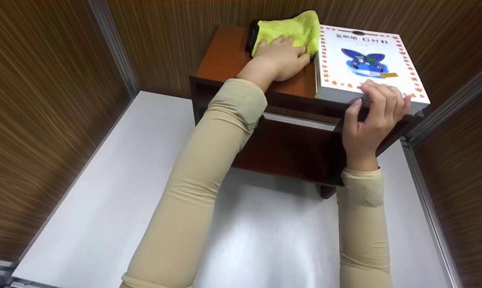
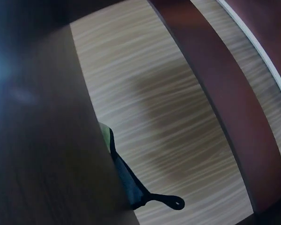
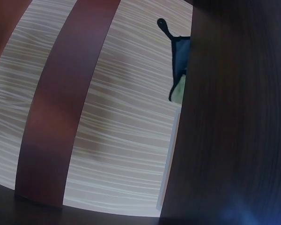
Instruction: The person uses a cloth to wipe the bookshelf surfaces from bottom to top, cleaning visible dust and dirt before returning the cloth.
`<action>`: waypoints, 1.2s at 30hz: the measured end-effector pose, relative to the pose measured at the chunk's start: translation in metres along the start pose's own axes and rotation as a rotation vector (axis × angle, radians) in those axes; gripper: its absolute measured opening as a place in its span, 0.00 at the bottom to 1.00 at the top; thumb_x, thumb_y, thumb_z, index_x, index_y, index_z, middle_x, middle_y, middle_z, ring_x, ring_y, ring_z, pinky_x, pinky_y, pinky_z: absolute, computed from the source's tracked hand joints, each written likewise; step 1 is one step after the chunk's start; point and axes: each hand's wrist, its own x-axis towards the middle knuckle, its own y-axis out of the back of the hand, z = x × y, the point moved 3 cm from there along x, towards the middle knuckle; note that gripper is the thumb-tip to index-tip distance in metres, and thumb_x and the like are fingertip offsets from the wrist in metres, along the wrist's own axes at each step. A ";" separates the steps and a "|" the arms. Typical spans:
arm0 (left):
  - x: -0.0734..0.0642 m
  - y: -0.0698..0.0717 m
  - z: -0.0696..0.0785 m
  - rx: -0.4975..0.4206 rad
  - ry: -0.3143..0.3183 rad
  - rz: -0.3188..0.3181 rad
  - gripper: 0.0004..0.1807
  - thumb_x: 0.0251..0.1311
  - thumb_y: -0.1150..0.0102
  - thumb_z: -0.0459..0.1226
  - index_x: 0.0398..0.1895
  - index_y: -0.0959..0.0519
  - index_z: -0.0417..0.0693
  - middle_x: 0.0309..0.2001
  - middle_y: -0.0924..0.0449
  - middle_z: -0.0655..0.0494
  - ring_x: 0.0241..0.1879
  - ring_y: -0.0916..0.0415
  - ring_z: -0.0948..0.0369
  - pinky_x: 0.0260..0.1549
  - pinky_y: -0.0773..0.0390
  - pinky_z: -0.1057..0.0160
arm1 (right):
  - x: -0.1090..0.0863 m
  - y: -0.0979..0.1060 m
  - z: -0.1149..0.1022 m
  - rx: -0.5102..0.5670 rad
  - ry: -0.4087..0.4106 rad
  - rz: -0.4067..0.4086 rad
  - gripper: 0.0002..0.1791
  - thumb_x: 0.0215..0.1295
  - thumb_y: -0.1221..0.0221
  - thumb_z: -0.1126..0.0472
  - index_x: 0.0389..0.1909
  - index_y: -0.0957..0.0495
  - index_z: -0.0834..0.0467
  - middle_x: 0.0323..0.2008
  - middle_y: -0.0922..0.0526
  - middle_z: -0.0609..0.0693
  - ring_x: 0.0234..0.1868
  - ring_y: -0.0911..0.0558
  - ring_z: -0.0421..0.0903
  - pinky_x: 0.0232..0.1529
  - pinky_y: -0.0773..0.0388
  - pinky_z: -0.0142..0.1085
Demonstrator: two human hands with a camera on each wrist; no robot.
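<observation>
A yellow-green cloth (image 1: 299, 30) with a dark border lies on the left part of a brown wooden shelf unit's top (image 1: 229, 52). My left hand (image 1: 279, 60) rests on its front part, fingers extended and a little spread. Right beside the cloth lies a thick white book (image 1: 333, 76) with a blue butterfly on its cover. My right hand (image 1: 375, 110) holds the book's front edge, bent fingers over the cover and thumb against the front side. Behind the shelf top, the cloth's dark corner (image 2: 126, 180) and loop hang down in the left wrist view; the right wrist view also shows this corner (image 3: 179, 56).
Under the top runs a lower shelf (image 1: 285, 148) with open space between. The unit stands on a white surface (image 1: 273, 228), close to the wood-patterned back wall (image 1: 177, 44). Similar panels rise at left (image 1: 45, 100) and right (image 1: 465, 132). A reddish crossbar (image 2: 225, 103) spans the back.
</observation>
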 end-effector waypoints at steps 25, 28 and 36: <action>-0.024 -0.013 0.005 0.055 -0.071 0.051 0.32 0.66 0.86 0.61 0.73 0.60 0.70 0.74 0.72 0.59 0.71 0.75 0.57 0.64 0.74 0.47 | 0.002 0.001 0.000 -0.012 0.004 0.018 0.14 0.53 0.50 0.61 0.34 0.22 0.66 0.39 0.20 0.56 0.48 0.27 0.52 0.65 0.55 0.45; -0.037 -0.019 0.005 0.066 -0.113 0.080 0.32 0.66 0.87 0.62 0.73 0.58 0.70 0.74 0.70 0.59 0.71 0.74 0.57 0.64 0.74 0.46 | 0.002 0.001 0.000 -0.016 0.009 0.026 0.14 0.53 0.51 0.61 0.33 0.22 0.66 0.38 0.20 0.56 0.48 0.27 0.52 0.65 0.54 0.45; -0.072 -0.035 0.004 0.118 -0.192 0.179 0.33 0.66 0.84 0.63 0.73 0.55 0.70 0.74 0.63 0.56 0.72 0.69 0.56 0.64 0.69 0.45 | 0.001 0.000 -0.001 0.002 0.023 0.039 0.13 0.52 0.51 0.62 0.32 0.22 0.65 0.38 0.20 0.56 0.46 0.27 0.53 0.64 0.53 0.46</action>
